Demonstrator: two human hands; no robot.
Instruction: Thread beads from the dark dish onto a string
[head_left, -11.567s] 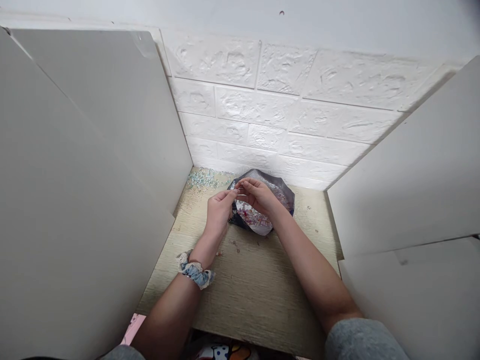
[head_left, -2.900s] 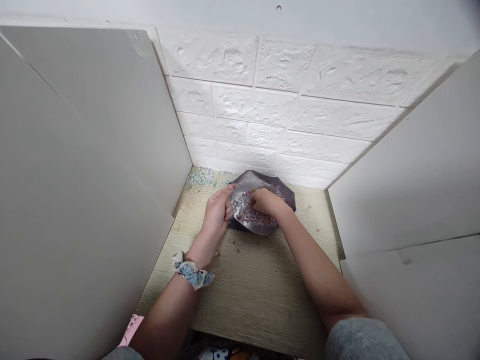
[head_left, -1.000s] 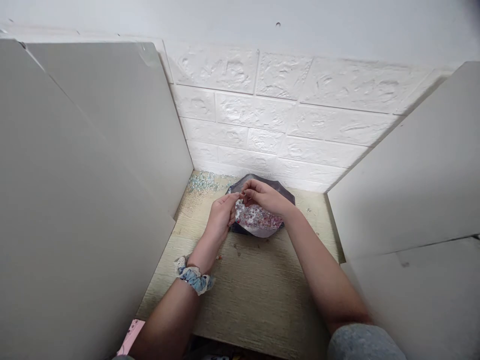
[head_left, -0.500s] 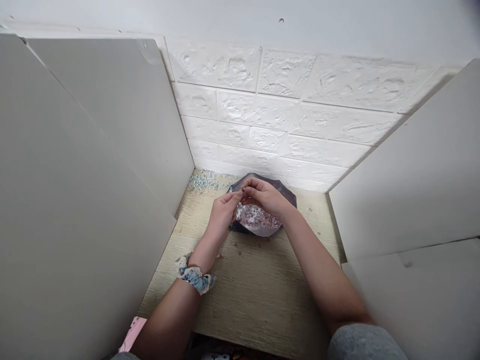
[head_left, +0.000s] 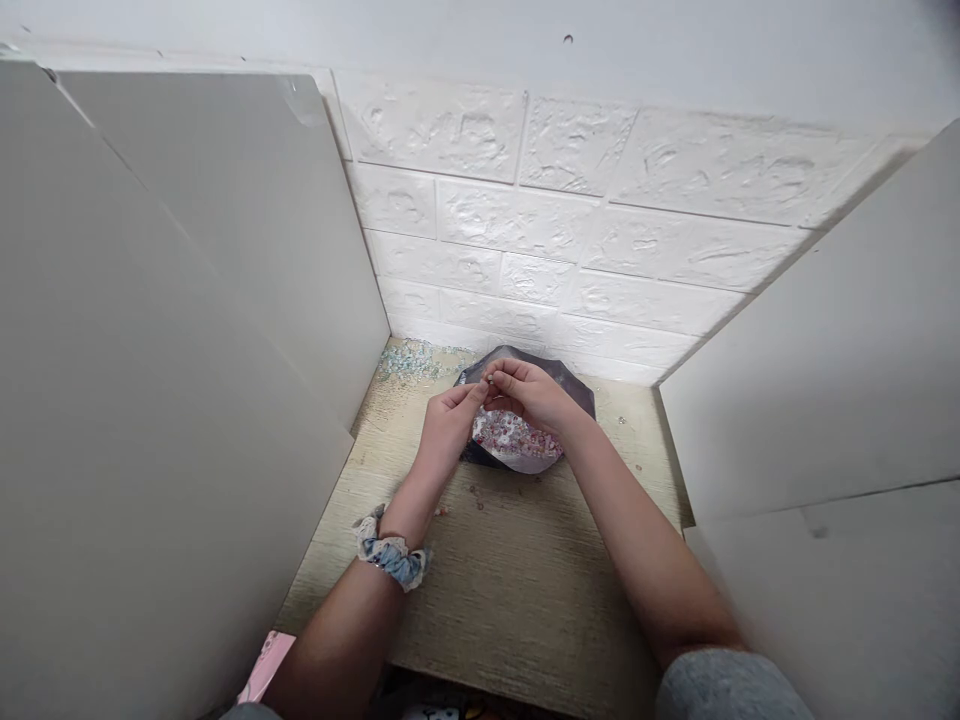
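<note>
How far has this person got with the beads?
Hard to tell what is finished: no completed strand shows. In hand: the left hand and right hand meet, fingertips pinched on something tiny above the dark tray; any thread is too fine to see. Left: the tray holds a heap of pink and white beads, and pale blue beads lie by the corner.

Panels L & R hem desk; near desk area open.

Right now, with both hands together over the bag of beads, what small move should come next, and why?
Probably push the bead along: the fingertips of the left hand and right hand meet around it, just above the open bag.
</note>
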